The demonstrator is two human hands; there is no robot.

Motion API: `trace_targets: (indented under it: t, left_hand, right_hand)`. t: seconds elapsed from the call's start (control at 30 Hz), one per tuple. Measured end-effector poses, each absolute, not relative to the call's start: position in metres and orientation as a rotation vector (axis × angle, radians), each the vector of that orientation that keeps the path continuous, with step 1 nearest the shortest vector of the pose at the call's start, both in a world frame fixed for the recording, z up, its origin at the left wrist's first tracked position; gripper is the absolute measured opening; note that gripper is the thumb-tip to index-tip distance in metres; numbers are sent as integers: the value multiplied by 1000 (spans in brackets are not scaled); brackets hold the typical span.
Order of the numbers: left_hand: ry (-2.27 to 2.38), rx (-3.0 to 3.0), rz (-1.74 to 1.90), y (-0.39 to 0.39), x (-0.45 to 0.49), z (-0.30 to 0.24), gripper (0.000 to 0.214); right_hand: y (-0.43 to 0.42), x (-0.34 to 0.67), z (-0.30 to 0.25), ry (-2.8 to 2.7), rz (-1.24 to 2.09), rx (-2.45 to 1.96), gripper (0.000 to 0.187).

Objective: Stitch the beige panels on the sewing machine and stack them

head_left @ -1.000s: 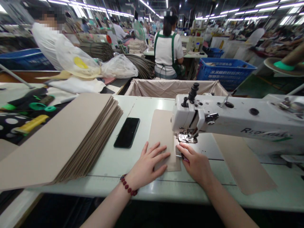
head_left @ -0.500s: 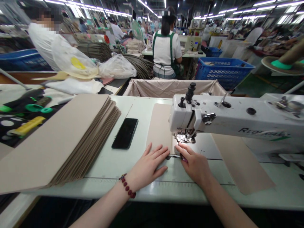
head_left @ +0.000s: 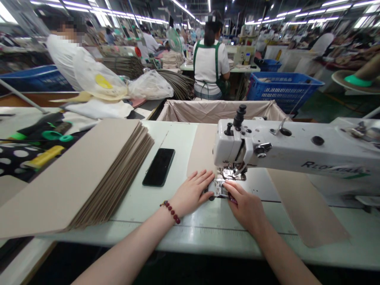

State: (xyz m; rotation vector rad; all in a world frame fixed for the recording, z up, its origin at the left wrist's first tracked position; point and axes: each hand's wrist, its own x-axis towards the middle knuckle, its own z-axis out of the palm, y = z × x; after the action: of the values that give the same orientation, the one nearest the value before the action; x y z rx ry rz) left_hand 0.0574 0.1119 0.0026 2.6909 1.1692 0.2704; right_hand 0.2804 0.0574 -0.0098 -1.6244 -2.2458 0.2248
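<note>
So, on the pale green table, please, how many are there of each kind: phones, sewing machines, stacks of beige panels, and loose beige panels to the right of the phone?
Phone: 1
Sewing machine: 1
Panel stack: 1
Loose panels: 2
Total: 5

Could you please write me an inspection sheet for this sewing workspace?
Surface: pale green tabletop, ruler marks along its near side.
Job's things: beige panel partly behind the white sewing machine's head; stack of beige panels at left; another beige piece at right.
Clutter: black phone lying between stack and panel; yellow item beyond the stack.
Hands: left hand palm down, fingertips at the panel's near end; right hand near the presser foot, a small purplish item showing under its fingers, grip hidden.
Cables: nothing seen for certain.
Surroundings: fabric-lined bin, blue basket, people at work.
</note>
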Motion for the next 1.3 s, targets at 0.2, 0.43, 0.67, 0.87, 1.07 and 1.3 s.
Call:
trace_targets:
  t: [0.2,0.43,0.67,0.87,1.07,1.3]
  left_hand:
    - [1201,2694,282,115,59,-2,58]
    - [1199,2715,292,115,60,-2,59]
    - [1225,2710,303,115,60,-4,61]
    - [1228,2717,305,115,61,-4,61]
    - [1245,2725,272,115,61,-6,62]
    - [1242,2724,306,115,62,-6,64]
  right_hand:
    - [59,280,-10,-2251,222,-1630,52]
    - [58,279,-10,-2258,215,-1644,50]
    - [59,279,-8,-2258,215,-1627,51]
    - [58,279,-7,-2266,226,-1637,50]
    - [58,278,-8,-2261,213,-1658,51]
    - [58,278,-8,-2246,207,-1642,50]
